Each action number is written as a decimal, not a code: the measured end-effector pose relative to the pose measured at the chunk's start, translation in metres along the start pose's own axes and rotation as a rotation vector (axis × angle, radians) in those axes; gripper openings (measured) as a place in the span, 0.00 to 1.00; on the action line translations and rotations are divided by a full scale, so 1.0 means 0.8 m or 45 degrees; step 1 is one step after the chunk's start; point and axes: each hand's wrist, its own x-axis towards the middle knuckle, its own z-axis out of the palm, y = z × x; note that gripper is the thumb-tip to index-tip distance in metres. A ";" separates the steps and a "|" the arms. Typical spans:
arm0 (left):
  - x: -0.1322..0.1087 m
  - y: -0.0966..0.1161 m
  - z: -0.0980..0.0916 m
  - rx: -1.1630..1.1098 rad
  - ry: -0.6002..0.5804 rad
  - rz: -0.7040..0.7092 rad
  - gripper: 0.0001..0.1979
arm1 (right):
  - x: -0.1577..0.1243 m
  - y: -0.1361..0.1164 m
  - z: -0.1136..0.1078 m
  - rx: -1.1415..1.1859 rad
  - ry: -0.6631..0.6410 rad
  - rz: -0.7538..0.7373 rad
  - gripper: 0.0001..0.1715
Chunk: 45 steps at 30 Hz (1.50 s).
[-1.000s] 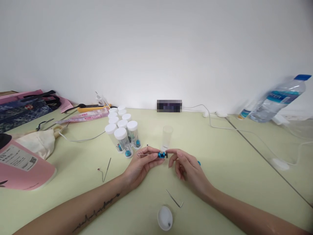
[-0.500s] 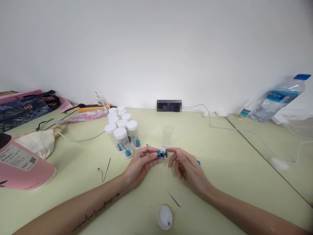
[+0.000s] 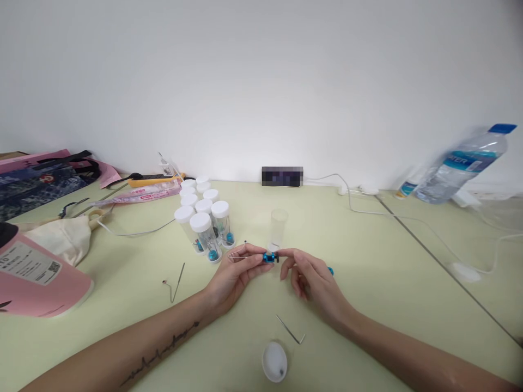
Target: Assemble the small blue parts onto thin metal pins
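My left hand [image 3: 241, 272] pinches a small blue metal clamp-like part [image 3: 269, 257] with a black end piece [image 3: 277, 258]. A thin bent wire [image 3: 239, 256] shows beside the same hand's fingers; whether it is gripped I cannot tell. The extended index finger of my right hand [image 3: 308, 272] reaches the black end, while its other fingers curl loosely apart. Partly hidden behind that hand is another blue piece [image 3: 330, 270]. A clear open tube [image 3: 279, 223] stands just beyond the blue part. Closer to me lie an L-shaped hex key [image 3: 289, 329] and a white cap [image 3: 274, 361] with a tiny dark piece inside.
Several white-capped clear tubes [image 3: 201, 222] with blue parts stand at left. A bent metal rod [image 3: 176, 286] lies near my left forearm, a pink cup [image 3: 44, 277] at far left. Against the wall are a dark device [image 3: 282, 176] and, at right, a water bottle [image 3: 461, 163] and white cables [image 3: 417, 219].
The black end piece looks slightly turned at my right index fingertip. Both hands otherwise keep nearly the same place, and the view has shifted very slightly.
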 end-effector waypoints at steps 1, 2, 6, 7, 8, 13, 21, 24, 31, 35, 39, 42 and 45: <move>0.000 0.000 0.000 -0.002 0.001 -0.001 0.05 | 0.000 0.000 0.000 0.004 0.006 -0.004 0.24; 0.000 0.000 0.000 -0.003 0.001 -0.001 0.05 | 0.000 0.000 0.000 0.005 0.008 -0.009 0.23; 0.000 0.000 0.000 -0.004 0.001 -0.002 0.05 | -0.001 -0.001 -0.001 -0.008 -0.009 -0.010 0.23; 0.000 0.000 0.000 -0.004 0.000 -0.002 0.05 | -0.001 -0.001 -0.001 -0.005 -0.010 -0.010 0.23; 0.001 0.001 0.000 -0.005 -0.001 -0.001 0.05 | -0.001 0.000 -0.001 0.000 -0.008 -0.011 0.23; 0.001 0.001 0.000 0.002 -0.016 0.006 0.05 | -0.001 0.000 0.000 0.000 -0.013 -0.019 0.23; 0.002 0.000 -0.001 0.005 -0.012 0.008 0.05 | -0.001 -0.001 0.000 -0.013 -0.015 -0.021 0.24; 0.002 0.000 -0.001 0.001 -0.007 0.007 0.05 | -0.001 -0.001 0.000 -0.006 -0.002 -0.020 0.23; 0.002 0.000 -0.001 -0.007 -0.003 0.007 0.05 | -0.001 -0.001 0.000 -0.008 0.002 -0.019 0.23; 0.001 -0.001 -0.002 -0.003 0.000 0.003 0.05 | -0.001 -0.001 0.000 -0.009 -0.005 -0.012 0.23; 0.000 -0.001 -0.002 -0.010 0.002 0.001 0.05 | -0.001 -0.001 0.000 0.000 0.010 -0.011 0.23; 0.000 0.000 -0.001 -0.009 0.000 -0.001 0.05 | -0.001 0.000 0.000 -0.012 0.006 -0.001 0.23; 0.000 0.001 0.000 -0.006 0.003 0.004 0.05 | -0.001 0.000 0.000 -0.012 0.019 0.000 0.24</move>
